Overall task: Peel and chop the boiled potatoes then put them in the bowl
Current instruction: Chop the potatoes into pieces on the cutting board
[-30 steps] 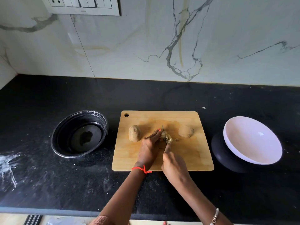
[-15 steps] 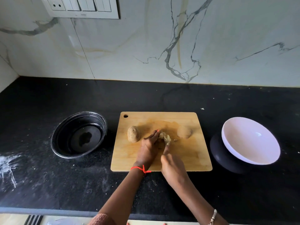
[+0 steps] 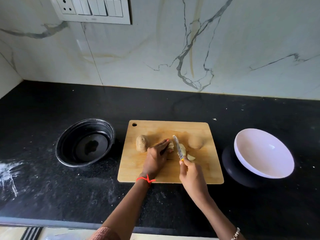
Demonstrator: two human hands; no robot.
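Observation:
On the wooden cutting board my left hand presses down on a peeled potato piece, mostly hidden under its fingers. My right hand grips a knife whose blade stands between that piece and pale cut pieces on its right. An unpeeled brown potato lies at the board's left, touching my left hand. Another potato rests at the board's right. The white bowl sits tilted on a dark base, right of the board.
A black round container stands left of the board on the black counter. White powder smears mark the counter's far left. The marble wall with a switch panel rises behind. The counter's front edge runs along the bottom.
The knife has cut through the potato, and pale pieces now lie apart to the right of the blade. My right hand has shifted slightly right.

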